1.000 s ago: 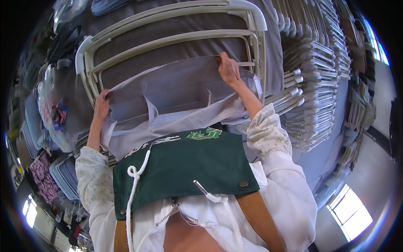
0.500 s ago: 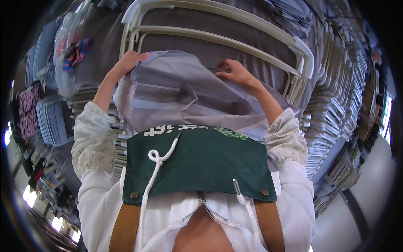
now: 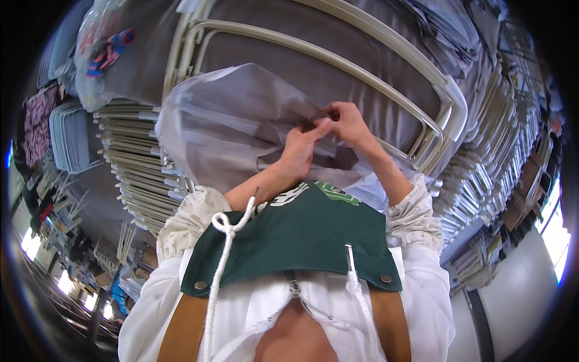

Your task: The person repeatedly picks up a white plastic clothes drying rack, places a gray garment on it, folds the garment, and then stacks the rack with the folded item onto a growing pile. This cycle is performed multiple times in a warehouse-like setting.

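A thin grey, partly see-through sheet (image 3: 220, 114), perhaps a plastic bag, lies bunched in front of my chest. My left hand (image 3: 298, 151) and my right hand (image 3: 351, 128) meet at its right part, fingers pinched together on the material. The fingertips touch or nearly touch, and what exactly lies between them is hidden. Just beyond the sheet lies a cream metal tube frame (image 3: 325, 55) with rounded corners and pale end sleeves. The frame rests on a dark grey fabric cover (image 3: 265, 51).
Stacked metal frames (image 3: 136, 163) stand to the left, and more stacked frames (image 3: 488, 151) to the right. A clear plastic bag (image 3: 90, 54) with a pink and blue item (image 3: 110, 53) lies at the upper left. Folded grey sheets (image 3: 443, 30) sit at the upper right.
My left hand has let go of the sheet's far left edge and moved right and nearer, meeting my right hand. My right hand has shifted slightly right and nearer. The sheet's left edge has sagged.
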Tool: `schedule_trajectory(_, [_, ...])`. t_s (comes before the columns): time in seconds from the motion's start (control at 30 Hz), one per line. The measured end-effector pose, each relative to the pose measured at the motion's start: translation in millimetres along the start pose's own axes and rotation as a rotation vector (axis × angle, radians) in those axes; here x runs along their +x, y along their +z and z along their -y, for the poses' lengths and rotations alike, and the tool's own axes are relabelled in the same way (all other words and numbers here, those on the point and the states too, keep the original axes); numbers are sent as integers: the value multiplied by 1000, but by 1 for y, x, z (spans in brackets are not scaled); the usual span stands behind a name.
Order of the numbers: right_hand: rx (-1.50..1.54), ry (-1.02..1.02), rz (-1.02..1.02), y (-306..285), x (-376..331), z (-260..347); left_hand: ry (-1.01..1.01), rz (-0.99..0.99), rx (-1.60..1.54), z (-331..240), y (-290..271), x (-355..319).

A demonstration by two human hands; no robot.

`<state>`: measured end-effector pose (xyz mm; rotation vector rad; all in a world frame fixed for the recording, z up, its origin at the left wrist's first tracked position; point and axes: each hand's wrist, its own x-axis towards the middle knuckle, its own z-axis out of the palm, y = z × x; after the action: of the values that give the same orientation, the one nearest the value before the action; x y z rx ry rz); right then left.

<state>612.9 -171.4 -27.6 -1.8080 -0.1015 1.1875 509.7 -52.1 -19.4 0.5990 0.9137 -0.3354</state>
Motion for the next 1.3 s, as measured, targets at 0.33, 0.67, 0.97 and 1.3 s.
schedule_trajectory(0.33, [-380,-693,-651,21,-62,-14,-82,174,-183,9,-9,-5])
schedule_trajectory(0.67, [-204,-422,-543,-15,-49,-7,10,-3,-104,11,16,11])
schedule_trajectory(0.97, [-127,-590,-189,-37,-1,24,73,-246,10,17,22,25])
schedule_trajectory(1.3, [-301,-758,39,93,133,109,670,-89,1401,-63,-22,-66])
